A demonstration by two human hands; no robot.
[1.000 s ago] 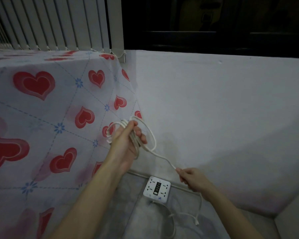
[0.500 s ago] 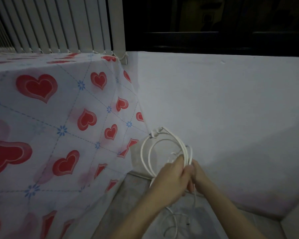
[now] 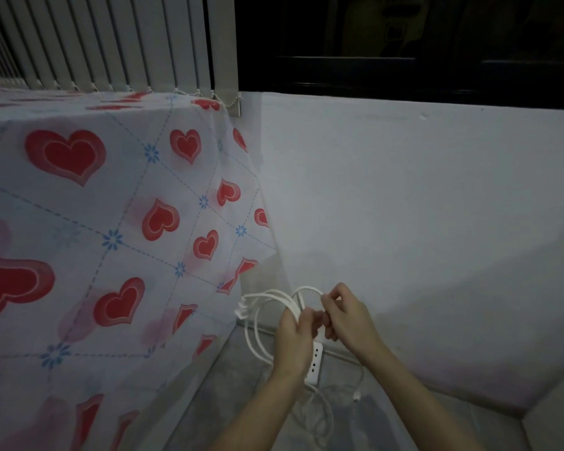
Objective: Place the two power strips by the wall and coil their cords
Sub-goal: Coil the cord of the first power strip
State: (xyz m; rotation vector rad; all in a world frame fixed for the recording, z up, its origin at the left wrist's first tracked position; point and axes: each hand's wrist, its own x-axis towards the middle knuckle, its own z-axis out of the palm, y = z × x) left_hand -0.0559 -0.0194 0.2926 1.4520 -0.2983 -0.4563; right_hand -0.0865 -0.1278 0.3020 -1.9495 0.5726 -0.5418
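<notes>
The left hand (image 3: 295,333) clamps its fingers around the coiled cord (image 3: 267,307) so the loops stay bundled; the right hand (image 3: 345,315) pinches the top loop beside them. Just below the fingers, a power strip (image 3: 314,364) lies near the wall (image 3: 404,206).

Looks like a home, prob. a bedroom, dim light. Evidence: a sheet w/ red hearts & blue flowers (image 3: 118,203) draped over a bed-like piece of furniture at left; vertical blinds (image 3: 111,40) hanging behind it; a dark window (image 3: 404,43) above a plain white plastered wall (image 3: 420,206); grey tiled floor (image 3: 241,385) in the corner, w/ a white power strip (image 3: 315,364) lying on it.
</notes>
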